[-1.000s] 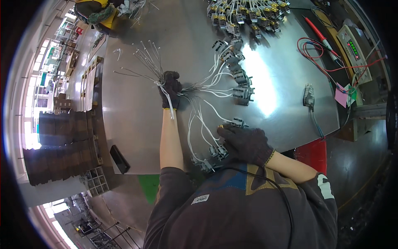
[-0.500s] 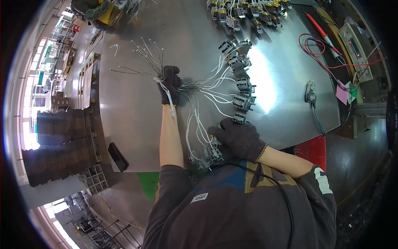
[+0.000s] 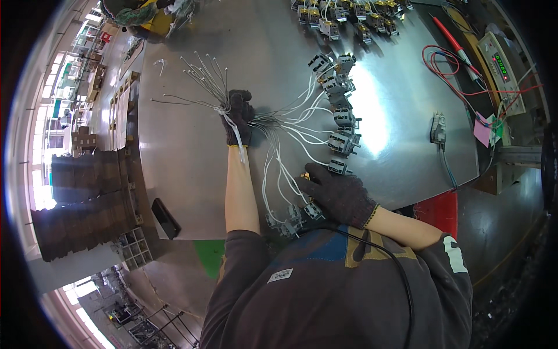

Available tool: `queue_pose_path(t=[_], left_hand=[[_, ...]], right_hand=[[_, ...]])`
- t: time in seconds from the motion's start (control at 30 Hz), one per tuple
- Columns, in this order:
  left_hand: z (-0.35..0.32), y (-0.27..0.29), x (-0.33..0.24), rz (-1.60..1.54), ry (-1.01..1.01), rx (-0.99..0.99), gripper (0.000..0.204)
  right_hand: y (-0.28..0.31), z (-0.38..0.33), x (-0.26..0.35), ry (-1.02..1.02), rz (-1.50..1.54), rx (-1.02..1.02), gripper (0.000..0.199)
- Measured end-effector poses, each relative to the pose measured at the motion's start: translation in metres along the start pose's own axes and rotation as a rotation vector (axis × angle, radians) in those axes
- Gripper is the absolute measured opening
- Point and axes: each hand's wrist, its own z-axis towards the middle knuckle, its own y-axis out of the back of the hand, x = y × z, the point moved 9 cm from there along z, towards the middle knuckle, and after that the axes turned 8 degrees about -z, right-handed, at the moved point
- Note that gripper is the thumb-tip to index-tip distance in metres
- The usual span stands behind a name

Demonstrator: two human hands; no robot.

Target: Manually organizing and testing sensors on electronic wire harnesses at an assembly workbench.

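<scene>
My left hand (image 3: 238, 118), in a dark knitted glove, is closed round a bundle of thin white wires (image 3: 272, 120). Bare-tipped ends (image 3: 204, 78) fan out beyond the fist, and a white tie strip (image 3: 233, 129) hangs at the wrist. Toward the right the wires run to a curved row of grey switch-like blocks (image 3: 343, 118); more such blocks (image 3: 290, 220) lie close to my body. My right hand (image 3: 340, 195), gloved alike, is beside the lowest block of the row. Its thumb and forefinger pinch a small block with a brass-coloured part (image 3: 306, 175), mostly hidden.
Many wired blocks with brass parts (image 3: 349, 16) lie at the far edge. On the right are a plug with cable (image 3: 438, 129), a red probe (image 3: 450, 36) and a meter (image 3: 501, 70). A dark flat object (image 3: 165, 218) lies at the table's near left corner.
My right hand has shifted slightly right, and a brass-coloured part now shows at its fingertips. The near blocks have moved a little. The meter's display now shows green. My left hand keeps its grip.
</scene>
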Motion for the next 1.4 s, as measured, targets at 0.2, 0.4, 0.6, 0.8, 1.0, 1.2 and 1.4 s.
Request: queue_pose_path(t=[0.2, 0.4, 0.6, 0.8, 1.0, 1.2, 1.4], left_hand=[[0.0, 0.004, 0.0, 0.019, -0.017, -0.054, 0.032], [0.0, 0.007, 0.001, -0.013, 0.006, -0.053, 0.033], [-0.002, -0.001, -0.001, 0.038, 0.025, -0.087, 0.032], [-0.003, -0.003, -0.002, 0.021, 0.038, -0.095, 0.028], [0.0, 0.006, 0.001, -0.001, 0.035, -0.048, 0.026], [-0.001, 0.011, 0.003, -0.019, -0.006, -0.1, 0.029], [-0.002, 0.012, -0.001, -0.052, -0.067, -0.105, 0.029]], right_hand=[[0.015, -0.006, 0.004, 0.063, 0.136, 0.063, 0.06], [0.022, -0.005, 0.012, 0.167, 0.094, -0.055, 0.069], [0.018, -0.002, 0.009, 0.174, 0.089, 0.044, 0.06], [0.001, -0.007, 0.016, 0.277, 0.055, 0.088, 0.062], [-0.004, -0.004, 0.021, 0.289, -0.004, 0.112, 0.054], [-0.005, -0.009, -0.005, 0.171, -0.024, 0.059, 0.05], [0.0, -0.022, -0.026, 0.054, -0.03, -0.131, 0.041]])
